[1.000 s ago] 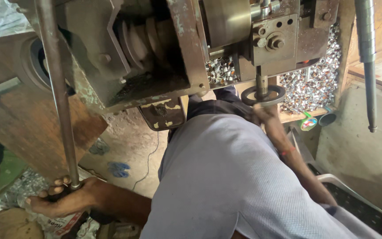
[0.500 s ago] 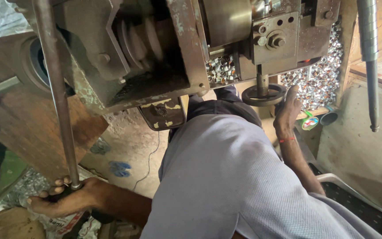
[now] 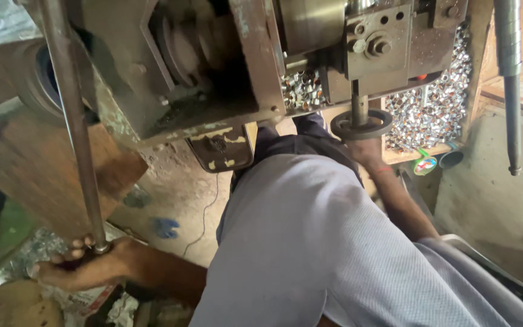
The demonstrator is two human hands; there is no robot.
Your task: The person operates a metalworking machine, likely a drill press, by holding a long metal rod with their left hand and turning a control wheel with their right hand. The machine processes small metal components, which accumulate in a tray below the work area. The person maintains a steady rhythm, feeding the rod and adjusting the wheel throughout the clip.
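Shirt: the person is wearing a pale grey-lilac shirt (image 3: 310, 242) with a fine dotted weave.
Trousers: dark navy cloth (image 3: 301, 142) is showing past the shirt hem.
Right wrist: a thin red thread band (image 3: 382, 172) is circling it.
Forearms: both are showing bare, sleeves ending higher up.

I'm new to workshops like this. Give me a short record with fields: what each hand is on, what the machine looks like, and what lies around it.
Left hand: wrapped around the lower end of a long metal lever rod
Right hand: at the small dark handwheel, just below it; grip unclear
Machine: worn, greasy metal body with pulleys
Behind it: heap of small shiny metal rings
Far right: second metal rod, hanging free
Clothing: grey shirt
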